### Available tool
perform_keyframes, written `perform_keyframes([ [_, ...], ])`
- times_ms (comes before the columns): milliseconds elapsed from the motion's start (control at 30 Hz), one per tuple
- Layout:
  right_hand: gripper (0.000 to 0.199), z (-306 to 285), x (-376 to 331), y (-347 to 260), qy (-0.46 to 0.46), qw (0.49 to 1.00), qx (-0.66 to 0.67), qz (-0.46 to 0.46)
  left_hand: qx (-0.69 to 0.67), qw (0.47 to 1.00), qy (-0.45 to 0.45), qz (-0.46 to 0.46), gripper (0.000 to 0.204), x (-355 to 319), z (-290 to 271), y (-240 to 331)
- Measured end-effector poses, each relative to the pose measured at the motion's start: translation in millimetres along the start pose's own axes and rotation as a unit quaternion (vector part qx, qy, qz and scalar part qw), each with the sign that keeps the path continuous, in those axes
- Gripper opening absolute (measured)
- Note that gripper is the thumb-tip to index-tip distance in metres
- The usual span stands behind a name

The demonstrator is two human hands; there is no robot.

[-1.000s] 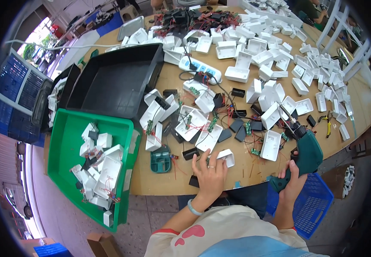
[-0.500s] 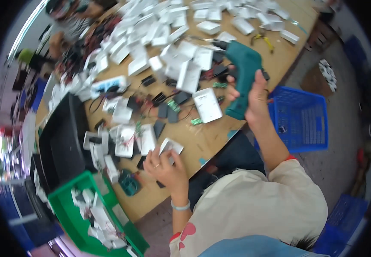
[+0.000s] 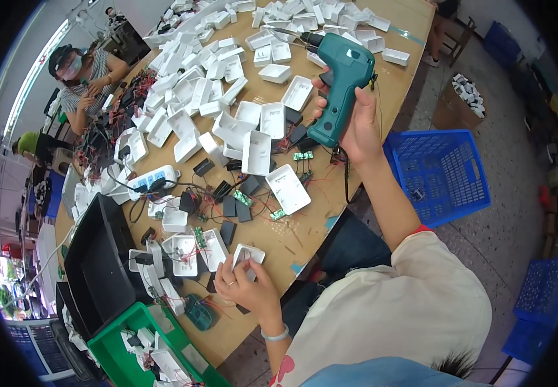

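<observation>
My right hand [image 3: 361, 132] is wrapped round the handle of a dark green, pistol-shaped corded drill [image 3: 345, 87], raised above the table's right side. Its black chuck and thin metal bit point to the far left. Near the table's front edge, my left hand [image 3: 248, 290] has its fingers curled into a small open white plastic case [image 3: 250, 251], gripping it low on the tabletop. My fingers hide part of its inside. Just left of it lie two open white cases [image 3: 185, 257] with red wires and a green circuit board [image 3: 200, 238].
Many white cases [image 3: 272, 120] heap across the wooden table [image 3: 285, 242]. A power strip [image 3: 154, 182], black bin [image 3: 101, 258] and green crate [image 3: 147, 317] stand left; a blue basket [image 3: 437, 177] is at right. Another person [image 3: 89, 84] works at the far left.
The view has shifted and sharpened. The drill stays raised in my right hand, now higher and further left in the picture. My left hand's fingers have curled more closely into the small case.
</observation>
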State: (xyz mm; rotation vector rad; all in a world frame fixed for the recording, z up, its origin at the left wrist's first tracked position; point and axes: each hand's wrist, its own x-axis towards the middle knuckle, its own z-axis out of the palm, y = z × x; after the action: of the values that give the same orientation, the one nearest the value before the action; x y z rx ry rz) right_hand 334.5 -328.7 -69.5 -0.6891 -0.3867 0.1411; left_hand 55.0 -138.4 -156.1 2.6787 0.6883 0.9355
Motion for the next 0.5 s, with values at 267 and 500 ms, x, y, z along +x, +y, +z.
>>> perform_keyframes([
  [267, 0.078, -4, 0, -4, -0.057, 0.998, 0.014, -0.03, 0.008, 1.0, -0.004, 0.002, 0.008, 3, 0, 4],
  [500, 0.084, 2, -5, -11, -0.076, 0.996, -0.028, -0.039, 0.009, 1.0, 0.002, 0.004, 0.008, 2, 1, 3],
])
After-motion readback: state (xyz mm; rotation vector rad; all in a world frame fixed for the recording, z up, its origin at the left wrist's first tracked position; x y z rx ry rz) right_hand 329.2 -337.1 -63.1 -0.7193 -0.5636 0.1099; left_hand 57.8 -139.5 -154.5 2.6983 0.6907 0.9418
